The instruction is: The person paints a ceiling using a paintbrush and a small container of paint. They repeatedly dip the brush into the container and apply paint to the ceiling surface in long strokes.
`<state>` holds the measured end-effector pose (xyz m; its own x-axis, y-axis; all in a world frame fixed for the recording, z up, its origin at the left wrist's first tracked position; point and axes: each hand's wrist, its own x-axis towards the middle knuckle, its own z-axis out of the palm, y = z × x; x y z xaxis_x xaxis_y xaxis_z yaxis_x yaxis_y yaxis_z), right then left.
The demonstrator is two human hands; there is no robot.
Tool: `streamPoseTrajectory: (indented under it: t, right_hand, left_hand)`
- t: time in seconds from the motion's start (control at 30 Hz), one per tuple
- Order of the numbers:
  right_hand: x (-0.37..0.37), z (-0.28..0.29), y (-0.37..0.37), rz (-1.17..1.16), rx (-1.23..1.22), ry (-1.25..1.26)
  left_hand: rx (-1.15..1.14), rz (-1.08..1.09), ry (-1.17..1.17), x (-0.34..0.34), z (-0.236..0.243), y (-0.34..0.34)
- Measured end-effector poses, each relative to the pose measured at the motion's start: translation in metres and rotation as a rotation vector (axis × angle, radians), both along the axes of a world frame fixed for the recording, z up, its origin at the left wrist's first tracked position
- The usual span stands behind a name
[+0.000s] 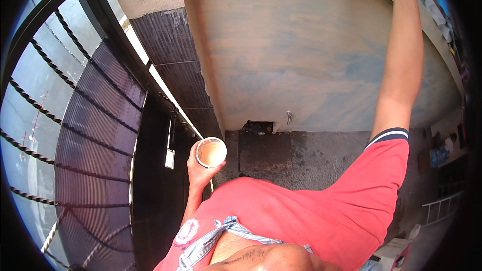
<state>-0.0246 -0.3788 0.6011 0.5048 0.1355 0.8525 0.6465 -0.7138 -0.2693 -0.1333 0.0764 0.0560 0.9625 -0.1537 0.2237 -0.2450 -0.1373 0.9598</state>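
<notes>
The left hand [200,169] is wrapped closed around a small paper cup [211,152] of milky tea, held at chest height. It looks light, soft-walled and spillable; grip mid-wall, gently. The right hand is out of view.

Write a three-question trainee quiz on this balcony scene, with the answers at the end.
1. True or false: the small cup in the left hand is empty.
2. Which way does the right arm go? A) down to the floor B) up along the wall, hand out of view C) across to the cup
3. Fill in: the metal railing with twisted bars stands on the person's ____ side.

Key:
1. False; it holds a light brown drink.
2. B
3. left
</notes>
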Motion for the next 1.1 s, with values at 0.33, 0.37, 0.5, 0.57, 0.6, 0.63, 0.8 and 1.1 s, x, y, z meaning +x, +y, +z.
streamPoseTrajectory:
  t: [0.33, 0.37, 0.5, 0.57, 0.6, 0.63, 0.8, 1.1]
  right_hand:
    - [-0.008, -0.022, -0.032, -0.103, -0.066, 0.022]
    - [-0.006, -0.02, -0.035, -0.035, 0.002, -0.027]
    - [-0.017, -0.017, -0.052, 0.001, 0.008, -0.333]
    - [-0.021, -0.019, -0.063, -0.04, -0.17, -0.469]
    - [-0.022, -0.032, -0.052, -0.127, -0.246, -0.506]
    - [-0.023, -0.05, -0.04, -0.214, -0.323, -0.541]
    - [-0.034, -0.128, -0.019, -0.438, -0.52, -0.56]
    - [-0.037, -0.214, -0.006, -0.496, -0.508, -0.538]
  left_hand:
    - [-0.027, -0.039, -0.012, 0.0, -0.003, -0.006]
    - [-0.05, -0.055, 0.003, 0.0, -0.005, -0.008]
    - [-0.031, -0.056, -0.013, -0.001, -0.003, -0.013]
    - [-0.019, -0.063, 0.002, -0.002, -0.001, -0.017]
    - [-0.014, -0.051, 0.001, -0.003, 0.0, -0.016]
    - [-0.01, -0.039, 0.0, -0.003, 0.0, -0.016]
    - [-0.006, -0.087, -0.018, 0.001, -0.003, -0.027]
    - [0.031, -0.112, 0.054, 0.001, 0.003, -0.033]
